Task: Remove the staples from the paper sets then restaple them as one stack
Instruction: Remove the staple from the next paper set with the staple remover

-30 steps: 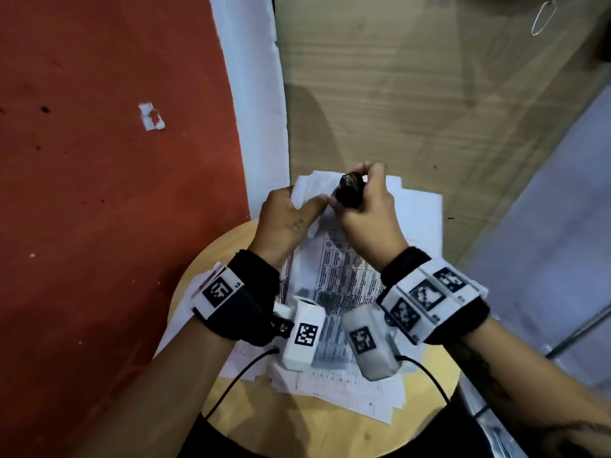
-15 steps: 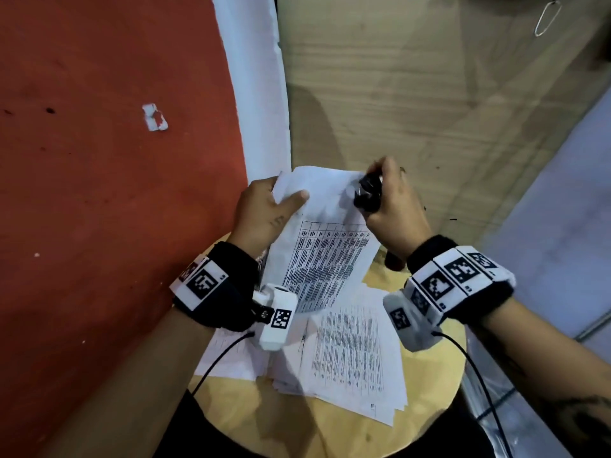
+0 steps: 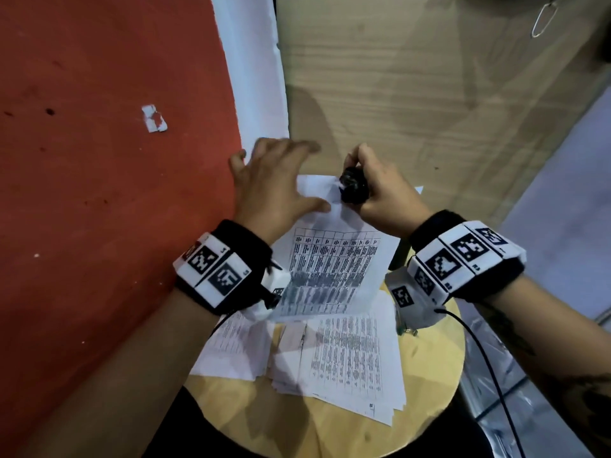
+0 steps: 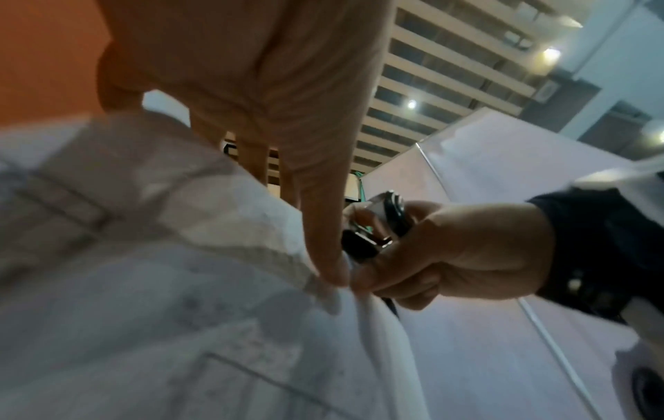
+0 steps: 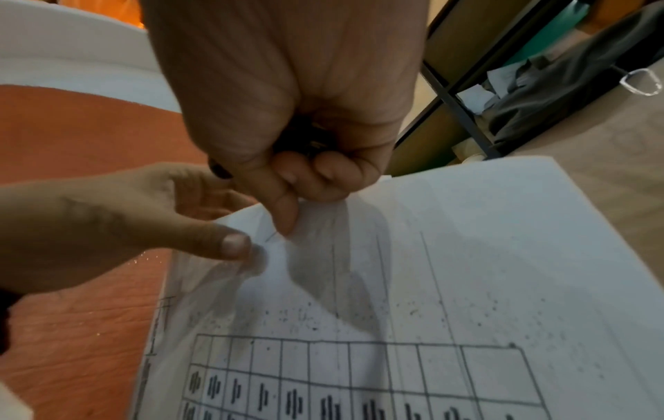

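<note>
A printed paper set (image 3: 334, 262) with a table on it is tilted up above the stool. My right hand (image 3: 370, 183) grips a black staple remover (image 3: 353, 188) at the set's far corner, and its thumb (image 5: 284, 218) presses that corner beside a thin staple (image 5: 271, 236). My left hand (image 3: 281, 173) is spread with straight fingers just left of it, only the thumb (image 5: 233, 244) touching the sheet. In the left wrist view the staple remover (image 4: 377, 224) shows metal jaws inside my right fist. More loose paper sets (image 3: 350, 361) lie flat below.
The papers rest on a round wooden stool (image 3: 433, 368). A red wall (image 3: 99, 193) stands close on the left, a white strip (image 3: 251, 77) beside it. Wood-pattern floor (image 3: 413, 94) lies beyond, and a cable (image 3: 489, 365) runs from my right wrist.
The top paper set has come up off the pile. My left hand let go of its edge and spread its fingers. My right hand kept the staple remover at the corner.
</note>
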A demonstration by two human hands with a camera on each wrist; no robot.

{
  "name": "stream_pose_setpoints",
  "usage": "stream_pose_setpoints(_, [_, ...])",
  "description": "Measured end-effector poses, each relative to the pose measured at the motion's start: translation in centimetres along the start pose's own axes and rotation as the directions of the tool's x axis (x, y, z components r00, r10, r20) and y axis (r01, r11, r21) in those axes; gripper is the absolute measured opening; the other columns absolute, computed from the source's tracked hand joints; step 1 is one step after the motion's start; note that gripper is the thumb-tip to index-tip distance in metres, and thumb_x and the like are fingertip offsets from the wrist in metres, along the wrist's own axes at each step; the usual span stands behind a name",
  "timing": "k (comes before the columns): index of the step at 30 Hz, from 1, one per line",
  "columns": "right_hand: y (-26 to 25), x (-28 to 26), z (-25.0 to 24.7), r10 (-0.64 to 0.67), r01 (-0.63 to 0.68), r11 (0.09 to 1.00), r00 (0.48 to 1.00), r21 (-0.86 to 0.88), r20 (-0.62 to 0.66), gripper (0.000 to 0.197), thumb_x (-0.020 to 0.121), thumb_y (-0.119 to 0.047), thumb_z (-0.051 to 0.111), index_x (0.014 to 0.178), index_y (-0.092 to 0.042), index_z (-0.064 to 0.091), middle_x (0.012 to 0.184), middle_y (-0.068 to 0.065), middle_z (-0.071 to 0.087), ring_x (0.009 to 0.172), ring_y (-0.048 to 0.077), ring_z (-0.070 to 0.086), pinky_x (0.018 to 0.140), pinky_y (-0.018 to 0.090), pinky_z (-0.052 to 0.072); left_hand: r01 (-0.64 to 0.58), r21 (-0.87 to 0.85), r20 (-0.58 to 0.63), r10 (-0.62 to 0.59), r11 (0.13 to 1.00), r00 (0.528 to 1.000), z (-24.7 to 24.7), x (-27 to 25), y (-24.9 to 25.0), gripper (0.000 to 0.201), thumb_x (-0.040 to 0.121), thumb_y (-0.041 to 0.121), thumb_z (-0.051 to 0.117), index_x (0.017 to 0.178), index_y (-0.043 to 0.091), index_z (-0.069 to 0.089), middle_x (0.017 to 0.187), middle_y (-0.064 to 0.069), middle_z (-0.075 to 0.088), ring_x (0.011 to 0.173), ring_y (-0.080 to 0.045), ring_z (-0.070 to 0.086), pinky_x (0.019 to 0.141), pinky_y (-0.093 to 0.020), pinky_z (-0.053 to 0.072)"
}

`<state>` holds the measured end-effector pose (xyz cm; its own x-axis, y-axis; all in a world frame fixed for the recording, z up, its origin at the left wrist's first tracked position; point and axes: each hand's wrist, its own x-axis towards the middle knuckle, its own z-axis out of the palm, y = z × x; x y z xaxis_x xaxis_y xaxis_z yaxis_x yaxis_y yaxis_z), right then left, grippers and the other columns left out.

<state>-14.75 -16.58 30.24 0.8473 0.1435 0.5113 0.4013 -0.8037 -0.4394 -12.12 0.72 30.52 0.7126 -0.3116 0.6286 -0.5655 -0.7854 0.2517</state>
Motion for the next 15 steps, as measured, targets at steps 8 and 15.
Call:
stream_pose_setpoints(8, [0.1,-1.2,0.3,0.263,-0.058,0.84,0.913,0.539,-0.311,0.043,0.07,-0.01,0.073,0.089,-0.024,0.038,0.085,-0.006,0.051,0.074,0.007,0.051,0.076,0.027,0.045,0.037,-0.302,0.349,0.074,0.953,0.934,1.8,1.7,-1.3,0.035,0.067,0.036,0.08,0.048,0.029,0.051,0.047,0.007,0.039,0.072,-0.036,0.057,0.063,-0.03,0.034])
stream_pose_setpoints(15, [0.6,-5.9,1.7,0.717,-0.329,0.104,0.679,0.939,0.159,0.024,0.086,-0.018,0.06,0.081,-0.023,0.037,0.068,-0.004,0.039,0.044,0.003,0.038,0.034,0.014,0.027,0.152,-0.514,0.405,0.082,0.844,0.911,1.7,1.6,-2.5,0.028,0.071,0.022,0.079,0.051,0.031,0.062,0.045,0.018,0.054,0.046,0.007,0.046,0.052,-0.02,0.036])
